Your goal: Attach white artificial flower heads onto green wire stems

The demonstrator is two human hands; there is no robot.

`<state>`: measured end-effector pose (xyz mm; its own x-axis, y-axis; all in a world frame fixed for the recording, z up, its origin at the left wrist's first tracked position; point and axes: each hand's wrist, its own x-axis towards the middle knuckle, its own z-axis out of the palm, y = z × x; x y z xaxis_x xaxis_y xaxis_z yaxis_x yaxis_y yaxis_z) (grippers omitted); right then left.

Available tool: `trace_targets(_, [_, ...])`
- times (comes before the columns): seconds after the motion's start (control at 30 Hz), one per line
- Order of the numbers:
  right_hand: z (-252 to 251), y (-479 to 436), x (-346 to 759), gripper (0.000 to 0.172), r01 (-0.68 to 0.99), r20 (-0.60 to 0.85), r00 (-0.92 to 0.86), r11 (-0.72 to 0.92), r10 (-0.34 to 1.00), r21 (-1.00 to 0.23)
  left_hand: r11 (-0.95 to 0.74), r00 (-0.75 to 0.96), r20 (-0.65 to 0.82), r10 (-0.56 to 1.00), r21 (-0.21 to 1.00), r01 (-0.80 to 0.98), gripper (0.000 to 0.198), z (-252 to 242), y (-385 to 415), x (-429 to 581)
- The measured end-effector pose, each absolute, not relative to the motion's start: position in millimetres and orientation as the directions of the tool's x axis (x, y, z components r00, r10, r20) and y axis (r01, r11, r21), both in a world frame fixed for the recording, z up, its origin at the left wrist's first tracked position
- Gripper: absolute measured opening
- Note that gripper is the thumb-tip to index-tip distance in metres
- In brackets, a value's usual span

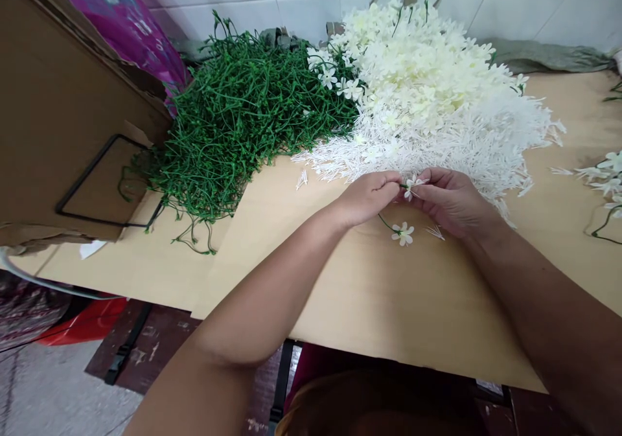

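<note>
My left hand [372, 196] is closed around a green plastic stem, whose tip shows between thumb and finger. Just right of it, my right hand [449, 199] pinches a small white artificial flower [412, 186] at that tip. From under my left hand a stem branch hangs down, ending in another white flower [402, 233]. A few loose white stamens [436, 232] lie below my right hand. Beyond both hands spreads a heap of white stamens [437, 135], with a pile of cream-white petals [413, 60] behind it.
A large tangle of green stems [253, 105] lies at the left, beside a cardboard box [72, 99] and a black wire frame [102, 177]. Several finished-looking white flowers [610, 170] rest at the right edge. Cardboard [291, 261] covers the table against a tiled wall [306, 2].
</note>
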<state>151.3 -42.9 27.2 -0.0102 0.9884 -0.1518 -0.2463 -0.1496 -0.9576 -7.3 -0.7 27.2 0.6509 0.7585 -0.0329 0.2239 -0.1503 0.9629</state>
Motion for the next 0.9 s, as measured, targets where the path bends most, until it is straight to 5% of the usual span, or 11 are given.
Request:
trace_targets(0.67, [19.3, -44.1, 147.3, 0.040, -0.182, -0.095, 0.009, -0.092, 0.995, -0.979, -0.078, 0.672, -0.021, 0.740, 0.990, 0.117, 0.020, 20.0, 1.7, -5.8])
trace_targets(0.9, [19.9, -42.6, 147.3, 0.039, -0.299, -0.102, -0.037, -0.108, 0.994, -0.948, 0.041, 0.661, -0.048, 0.749, 0.999, 0.026, 0.021, 25.4, 2.3, -3.1])
